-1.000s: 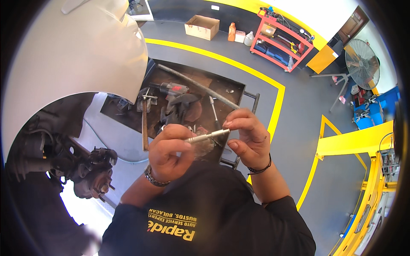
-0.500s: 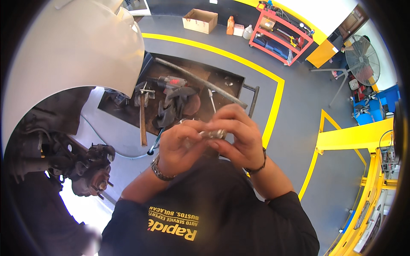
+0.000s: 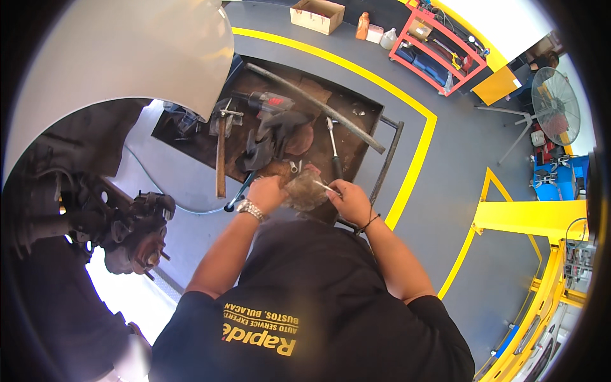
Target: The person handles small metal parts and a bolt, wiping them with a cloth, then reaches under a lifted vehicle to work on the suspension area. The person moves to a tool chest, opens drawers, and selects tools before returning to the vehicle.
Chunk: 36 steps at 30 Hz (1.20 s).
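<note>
My left hand (image 3: 266, 195) is closed at the near side of the tray (image 3: 172, 127), beside a crumpled, smeared plastic bag (image 3: 302, 191); what its fingers grip is hidden. My right hand (image 3: 347, 202) pinches a slim silver metal piece (image 3: 326, 187) over the bag. Near them lie a wrench (image 3: 294, 167), a ratchet (image 3: 334, 148) with a black handle, black gloves (image 3: 273, 137), an impact tool (image 3: 270, 102), a hammer (image 3: 221, 153) and a long metal bar (image 3: 318, 108) along the back.
A car fender (image 3: 114, 51) and exposed hub (image 3: 137, 248) fill the left. A yellow lift (image 3: 522, 216) stands right. Behind are a red trolley (image 3: 433, 48), cardboard box (image 3: 315, 16), containers (image 3: 363, 25) and a large fan (image 3: 554, 105), with another person (image 3: 544, 63) beside it.
Both hands have moved from close before my chest out over the tray and apart. The silver piece, earlier gripped between both hands, is now in my right fingers.
</note>
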Tool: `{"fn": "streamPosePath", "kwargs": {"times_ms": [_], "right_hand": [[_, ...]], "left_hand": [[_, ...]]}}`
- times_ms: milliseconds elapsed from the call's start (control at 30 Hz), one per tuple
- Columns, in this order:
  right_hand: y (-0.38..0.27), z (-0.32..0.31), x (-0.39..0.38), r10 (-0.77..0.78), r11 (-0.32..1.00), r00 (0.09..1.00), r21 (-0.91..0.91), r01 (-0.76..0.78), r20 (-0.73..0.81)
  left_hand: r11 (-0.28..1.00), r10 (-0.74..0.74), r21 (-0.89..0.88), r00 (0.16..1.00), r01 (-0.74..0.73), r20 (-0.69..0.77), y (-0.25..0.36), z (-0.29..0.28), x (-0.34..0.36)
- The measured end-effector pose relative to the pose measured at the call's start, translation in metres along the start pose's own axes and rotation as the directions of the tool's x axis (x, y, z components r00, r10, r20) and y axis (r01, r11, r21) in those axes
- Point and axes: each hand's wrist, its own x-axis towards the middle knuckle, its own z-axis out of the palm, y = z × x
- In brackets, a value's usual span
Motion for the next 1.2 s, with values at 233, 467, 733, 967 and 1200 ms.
{"fn": "streamPosePath", "kwargs": {"times_ms": [233,467,733,967,1200], "right_hand": [[-0.009,0.035,0.003,-0.123,0.970,0.992,-0.209,0.125,0.024],[-0.011,0.045,0.003,-0.307,0.939,0.942,-0.204,0.276,-0.136],[0.020,0.053,0.006,0.225,0.835,0.968,0.489,-0.252,0.115],[0.018,0.055,0.003,-0.015,0.997,0.997,0.078,0.021,-0.071],[0.049,0.048,-0.008,-0.035,0.994,0.987,0.101,0.051,-0.160]], "left_hand": [[0.811,-0.149,-0.573,0.989,0.121,-0.002,-0.007,0.045,-0.003],[0.567,-0.176,-0.822,0.983,0.058,-0.053,0.016,0.047,-0.013],[0.672,-0.106,-0.732,0.964,-0.113,-0.245,0.043,0.017,-0.031],[0.432,-0.366,-0.901,0.907,-0.034,-0.210,0.056,0.030,-0.007],[0.654,-0.359,-0.734,0.929,0.183,-0.088,0.018,0.043,-0.020]]}}
